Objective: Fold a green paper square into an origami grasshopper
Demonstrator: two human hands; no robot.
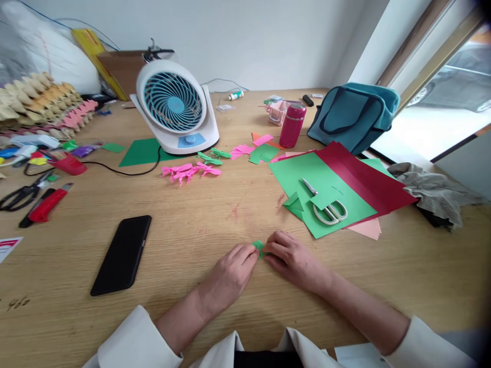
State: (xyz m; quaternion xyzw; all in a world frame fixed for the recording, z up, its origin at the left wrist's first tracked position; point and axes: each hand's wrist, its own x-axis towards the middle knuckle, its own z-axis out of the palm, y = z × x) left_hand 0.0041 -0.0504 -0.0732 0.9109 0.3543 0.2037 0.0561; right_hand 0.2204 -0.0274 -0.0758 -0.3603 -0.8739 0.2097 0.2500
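A small folded piece of green paper (259,247) is pinched between my two hands, just above the wooden table. My left hand (237,266) has its thumb and fingers closed on the paper's left side. From the other side, my right hand (291,258) grips its right edge with bent fingers. Much of the piece is hidden behind the fingertips. Up and to the right, a folded green paper (293,205) lies at the corner of a large green sheet (345,197). Scissors (330,212) rest on that sheet, partly under a small green paper piece.
Folded pink paper figures (184,173) and green ones (209,158) lie before a white fan (174,102). A black phone (121,255) and a red box cutter (49,204) are at left. A pink bottle (293,125) and a teal bag (353,120) stand at the back right.
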